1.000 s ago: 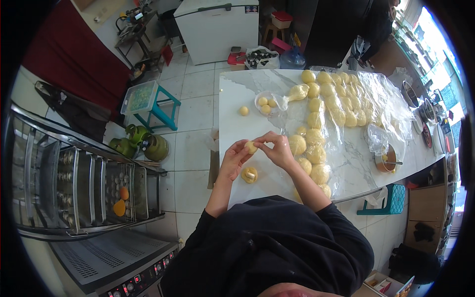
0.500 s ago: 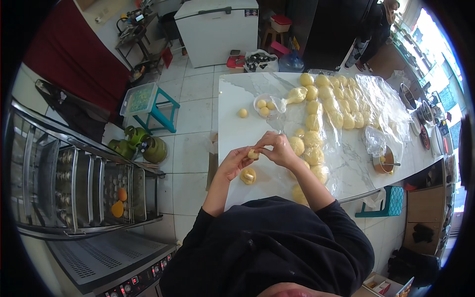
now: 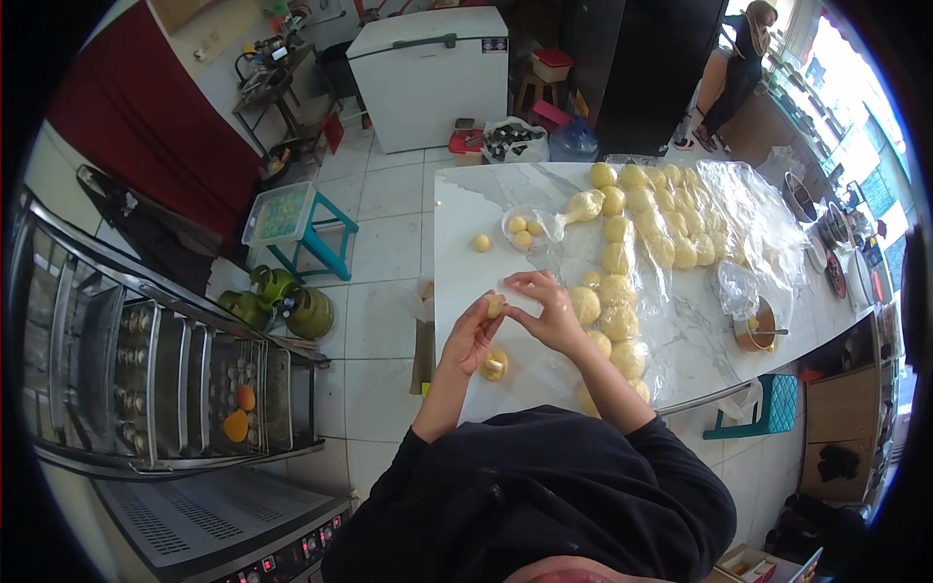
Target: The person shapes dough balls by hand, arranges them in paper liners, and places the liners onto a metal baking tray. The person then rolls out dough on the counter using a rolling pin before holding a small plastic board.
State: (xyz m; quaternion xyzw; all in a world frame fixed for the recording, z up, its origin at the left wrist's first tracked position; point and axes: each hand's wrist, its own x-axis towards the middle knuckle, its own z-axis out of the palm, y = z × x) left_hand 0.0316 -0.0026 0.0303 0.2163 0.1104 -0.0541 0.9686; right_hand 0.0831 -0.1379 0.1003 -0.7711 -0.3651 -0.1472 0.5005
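Observation:
My left hand [image 3: 471, 335] holds a small piece of pale yellow dough [image 3: 495, 305] in its fingertips. My right hand [image 3: 544, 311] is beside it, thumb at the dough and curved fingers apart from the thumb. Below them, partly behind my left hand, lies a dough round [image 3: 494, 366] with a pale log-shaped piece on it. A lone small ball [image 3: 481, 243] and a clear container with several balls [image 3: 522, 237] are farther up the marble table [image 3: 457, 199]. To the right, rows of larger dough balls [image 3: 619, 316] lie under clear plastic.
A steel bowl [image 3: 755, 330] with a utensil is at the table's right. A tray rack [image 3: 175, 379] stands left, near green gas cylinders [image 3: 307, 311] and a teal stool [image 3: 316, 248]. A chest freezer [image 3: 428, 87] is beyond. Another person [image 3: 739, 78] stands at the upper right.
My right hand's fingers have lifted and spread from the dough, while my left hand has turned more upright. The view has shifted slightly, and the other person shows more fully.

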